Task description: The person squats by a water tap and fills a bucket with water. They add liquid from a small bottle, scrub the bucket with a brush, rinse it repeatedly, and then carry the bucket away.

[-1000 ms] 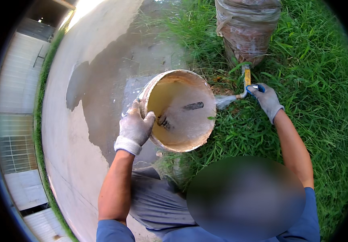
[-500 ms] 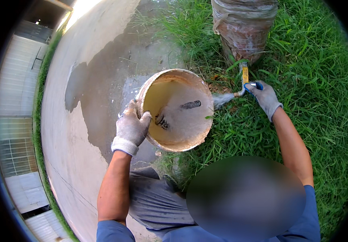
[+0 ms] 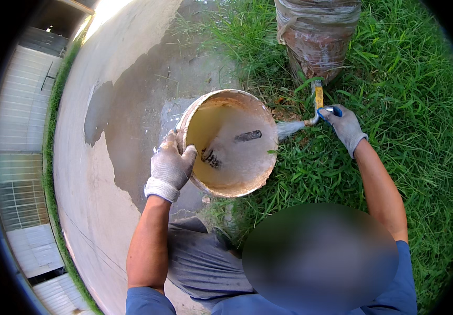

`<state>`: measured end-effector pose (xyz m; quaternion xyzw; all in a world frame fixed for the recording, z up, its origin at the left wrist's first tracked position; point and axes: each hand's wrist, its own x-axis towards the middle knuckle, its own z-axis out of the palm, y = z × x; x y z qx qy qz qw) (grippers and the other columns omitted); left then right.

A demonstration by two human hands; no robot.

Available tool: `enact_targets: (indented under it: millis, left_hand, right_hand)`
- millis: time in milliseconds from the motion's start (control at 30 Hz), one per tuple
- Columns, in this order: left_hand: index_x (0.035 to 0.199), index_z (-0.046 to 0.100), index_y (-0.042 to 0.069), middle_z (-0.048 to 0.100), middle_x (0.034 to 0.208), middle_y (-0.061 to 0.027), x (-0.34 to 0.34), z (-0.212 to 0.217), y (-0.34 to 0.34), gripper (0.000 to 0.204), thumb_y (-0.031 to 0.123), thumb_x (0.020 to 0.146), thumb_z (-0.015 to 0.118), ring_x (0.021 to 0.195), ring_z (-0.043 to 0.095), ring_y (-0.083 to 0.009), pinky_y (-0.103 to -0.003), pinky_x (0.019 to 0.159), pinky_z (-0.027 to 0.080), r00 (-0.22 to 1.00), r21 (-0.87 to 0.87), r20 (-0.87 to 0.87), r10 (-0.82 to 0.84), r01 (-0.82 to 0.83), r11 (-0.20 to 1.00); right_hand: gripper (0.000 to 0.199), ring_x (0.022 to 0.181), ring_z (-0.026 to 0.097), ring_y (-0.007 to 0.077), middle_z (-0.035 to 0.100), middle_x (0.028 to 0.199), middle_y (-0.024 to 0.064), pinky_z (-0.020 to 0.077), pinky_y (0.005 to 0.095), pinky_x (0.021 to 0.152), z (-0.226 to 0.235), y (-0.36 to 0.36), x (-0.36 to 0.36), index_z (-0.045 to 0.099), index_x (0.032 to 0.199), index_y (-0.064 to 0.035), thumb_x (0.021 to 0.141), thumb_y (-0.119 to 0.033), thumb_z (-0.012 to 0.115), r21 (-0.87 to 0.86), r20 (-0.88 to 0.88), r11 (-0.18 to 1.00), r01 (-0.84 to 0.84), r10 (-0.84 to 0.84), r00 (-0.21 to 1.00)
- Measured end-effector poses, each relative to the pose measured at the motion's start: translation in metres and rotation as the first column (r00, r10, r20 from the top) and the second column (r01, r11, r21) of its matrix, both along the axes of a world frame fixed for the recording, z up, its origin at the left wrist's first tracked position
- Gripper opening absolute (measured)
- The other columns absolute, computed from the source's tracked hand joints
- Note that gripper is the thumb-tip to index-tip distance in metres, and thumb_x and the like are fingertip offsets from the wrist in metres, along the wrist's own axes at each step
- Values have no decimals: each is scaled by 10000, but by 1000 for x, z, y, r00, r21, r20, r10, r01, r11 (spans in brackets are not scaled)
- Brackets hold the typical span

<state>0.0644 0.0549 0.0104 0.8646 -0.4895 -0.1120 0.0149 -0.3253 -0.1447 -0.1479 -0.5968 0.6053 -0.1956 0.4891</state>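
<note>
A round, dirt-caked whitish bucket stands where the wet concrete meets the grass. Cloudy water is inside it, and a dark stick-like piece and a dark ridged object show at the surface. My left hand, in a grey work glove, grips the bucket's left rim, thumb over the inner edge. To the right, a tap with a yellow lever sprays water toward the bucket's right side. My gloved right hand pinches the lever's near end.
A post-like form wrapped in plastic rises behind the tap. Tall grass covers the right side. Concrete with a dark wet patch lies left, and pale corrugated panels line the far left.
Both hands keep their places on the bucket rim and the lever. The water keeps spraying; the bucket has barely shifted.
</note>
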Motion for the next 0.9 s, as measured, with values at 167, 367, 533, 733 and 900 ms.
enact_targets:
  millis: [167,367,533,733,900]
  left_hand:
    - [1434,525,-63,646,1302,-319,-2,2,-1,670,358,923,629,1192,656,-451,-488,1051,511,1000,18,-18,4,-4,1000]
    - [1464,502,-64,654,1303,-312,-3,5,0,713,372,918,644,1215,644,-446,-469,1063,497,1000,8,-4,0,0,1000]
    - [1454,510,-62,657,1285,-321,-8,12,-4,712,384,915,638,1207,644,-458,-481,1056,499,998,72,-27,65,-62,995]
    - [1447,516,-55,672,1258,-313,-9,14,-4,690,371,918,641,1187,654,-457,-483,1044,506,998,67,-41,54,-51,996]
    - [1448,515,-45,686,1234,-302,-1,0,2,684,357,911,648,1181,654,-458,-491,1039,507,999,52,-24,45,-44,998]
  right_hand:
    - [538,773,590,162,690,855,50,502,328,782,2,1,0,725,1057,-25,880,-527,809,-1,0,1000,6,-6,1000]
    - [528,765,573,136,678,850,23,492,306,763,1,2,2,723,1059,-23,876,-508,821,-12,47,1000,14,-14,999]
    - [404,766,555,108,659,854,-3,477,284,737,5,3,3,728,1052,-34,897,-390,838,8,99,999,39,-39,994]
    - [404,765,549,108,658,856,-3,477,284,735,9,5,5,724,1047,-27,903,-389,833,0,68,999,36,-36,997]
    - [408,796,584,121,701,911,14,491,293,773,16,8,2,718,1078,-26,913,-384,822,2,140,999,40,-40,989]
